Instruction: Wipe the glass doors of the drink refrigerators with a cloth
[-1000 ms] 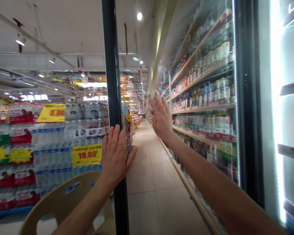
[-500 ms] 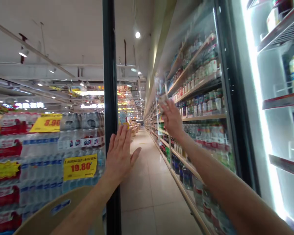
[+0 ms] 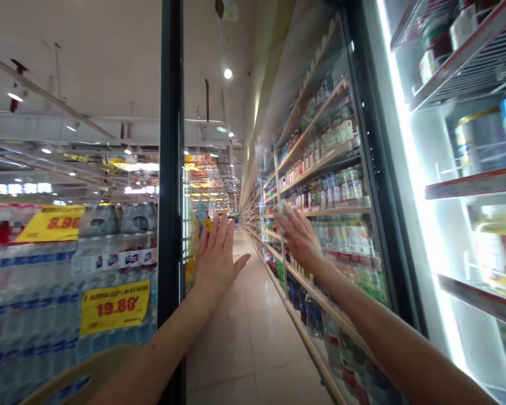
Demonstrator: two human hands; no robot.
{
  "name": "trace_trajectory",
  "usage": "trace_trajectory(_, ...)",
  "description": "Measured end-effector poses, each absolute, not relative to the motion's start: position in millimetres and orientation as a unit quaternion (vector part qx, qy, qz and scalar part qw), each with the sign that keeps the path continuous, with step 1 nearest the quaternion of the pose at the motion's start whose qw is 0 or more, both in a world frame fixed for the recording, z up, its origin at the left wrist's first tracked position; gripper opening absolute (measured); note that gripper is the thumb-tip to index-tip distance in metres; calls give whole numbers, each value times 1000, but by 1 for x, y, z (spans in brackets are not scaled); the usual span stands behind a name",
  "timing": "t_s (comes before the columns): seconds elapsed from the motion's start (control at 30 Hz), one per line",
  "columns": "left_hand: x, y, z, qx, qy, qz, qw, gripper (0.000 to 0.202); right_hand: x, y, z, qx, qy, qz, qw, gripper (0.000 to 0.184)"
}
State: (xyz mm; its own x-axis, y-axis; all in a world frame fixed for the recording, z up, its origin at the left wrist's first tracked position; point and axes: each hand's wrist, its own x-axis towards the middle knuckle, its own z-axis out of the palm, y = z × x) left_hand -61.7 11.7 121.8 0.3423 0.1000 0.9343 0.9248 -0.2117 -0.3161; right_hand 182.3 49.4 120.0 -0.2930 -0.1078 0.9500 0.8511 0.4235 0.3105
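Note:
My left hand point(image 3: 217, 256) is open, fingers together and upright, palm facing a glass pane just right of a black door frame point(image 3: 171, 169). Whether it touches the glass is unclear. My right hand point(image 3: 299, 239) lies flat against the glass cooler door point(image 3: 341, 112) on the right. A small white cloth point(image 3: 279, 211) shows at its fingertips, pressed to the glass. Behind that glass stand shelves of bottled drinks.
At the far right, lit cooler shelves point(image 3: 472, 183) hold cans point(image 3: 480, 140). On the left are stacked water-bottle packs point(image 3: 67, 281) with a yellow price sign point(image 3: 113, 306). A beige plastic chair back point(image 3: 80, 377) is at the bottom left. A tiled aisle point(image 3: 244, 337) runs ahead.
My left hand has come off the black door frame and moved to its right. My right hand has slid down the glass with the cloth. My view has turned right.

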Motion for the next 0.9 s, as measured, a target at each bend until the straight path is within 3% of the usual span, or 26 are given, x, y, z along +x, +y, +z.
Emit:
trace_trajectory(0.1,-64,11,121,-654,-385,-421,497,69,244,62,133,-389,-511,-388,661,49)
trace_trajectory(0.2,-56,10,122,-665,-373,-415,496,68,270,68,137,-435,-406,-344,727,52)
trace_trajectory(0.3,-39,13,125,-675,-367,-411,491,71,242,61,126,-404,-470,-380,687,53)
trace_trajectory(0.43,-24,18,128,-679,-368,-416,481,72,202,48,102,-278,-666,-461,516,54)
trace_trajectory(0.5,-23,20,128,-682,-369,-413,478,71,214,47,95,-266,-695,-466,478,50)
trace_trajectory(0.7,-23,20,126,-679,-373,-414,478,72,292,64,120,-437,-447,-369,688,52)
trace_trajectory(0.8,-22,20,126,-677,-372,-416,480,71,266,65,131,-427,-462,-376,680,53)
trace_trajectory(0.9,-21,21,126,-677,-369,-417,481,72,210,57,123,-338,-589,-427,597,52)
